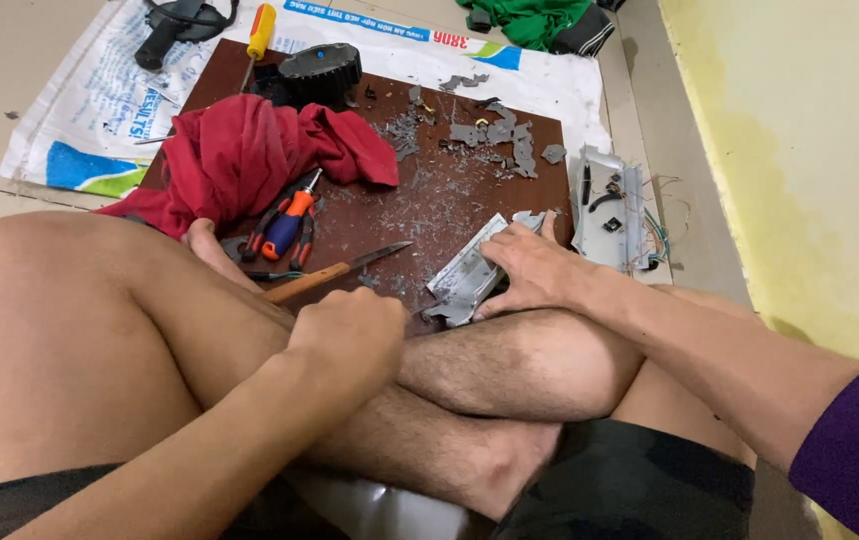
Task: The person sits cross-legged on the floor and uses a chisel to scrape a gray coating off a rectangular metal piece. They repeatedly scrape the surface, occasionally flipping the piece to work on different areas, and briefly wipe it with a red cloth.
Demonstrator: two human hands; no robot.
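My left hand (pixel 350 335) closed round wooden-handled knife (pixel 335 272), blade toward 2 o'clock. Right hand (pixel 535 270) flat, fingers spread, pinning grey plastic panel (pixel 465 275) on brown board (pixel 430 200). I'd press firmly, cut away from fingers, shallow strokes.

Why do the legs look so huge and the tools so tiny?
In the head view, the wide lens stretches what is close; the crossed legs fill the bottom, while the yellow-handled screwdriver far up looks small. Soft, even light, faint shadows; the left hand looks slightly blurred.
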